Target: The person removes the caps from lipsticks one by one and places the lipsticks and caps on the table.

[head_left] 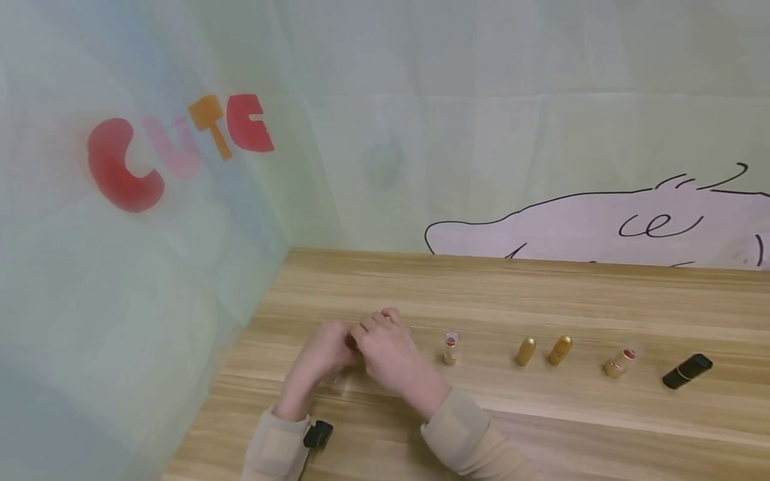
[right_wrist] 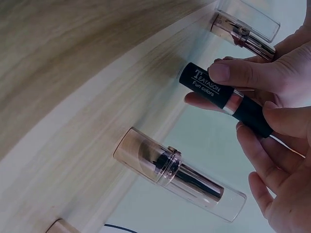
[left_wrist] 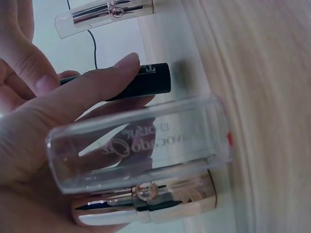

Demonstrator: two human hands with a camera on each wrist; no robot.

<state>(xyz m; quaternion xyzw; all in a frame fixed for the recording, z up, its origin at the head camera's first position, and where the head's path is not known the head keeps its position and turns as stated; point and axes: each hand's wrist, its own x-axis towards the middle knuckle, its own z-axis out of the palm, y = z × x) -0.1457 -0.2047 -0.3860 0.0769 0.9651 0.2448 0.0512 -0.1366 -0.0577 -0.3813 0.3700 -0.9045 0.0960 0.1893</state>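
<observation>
Both hands are close together over the left part of the table and hold one black lipstick tube [right_wrist: 206, 87] with a shiny band and white lettering. My left hand [head_left: 329, 351] grips the lettered end, its thumb laid along it. The other end is pinched by the fingers of my right hand [head_left: 388, 351]. In the head view the hands mostly hide the tube. Just beside the left hand stand a clear cap [left_wrist: 141, 141] with printed letters and a shiny gold lipstick tube [left_wrist: 170, 201]. To the right of my right hand stands a clear-capped lipstick [head_left: 450, 349].
Farther right on the wooden table [head_left: 481, 427] are two gold bullet-shaped tubes [head_left: 526, 351], another clear-capped lipstick [head_left: 618, 364] and a black tube [head_left: 687, 371]. A pale fabric backdrop [head_left: 385, 160] borders the table behind and at the left.
</observation>
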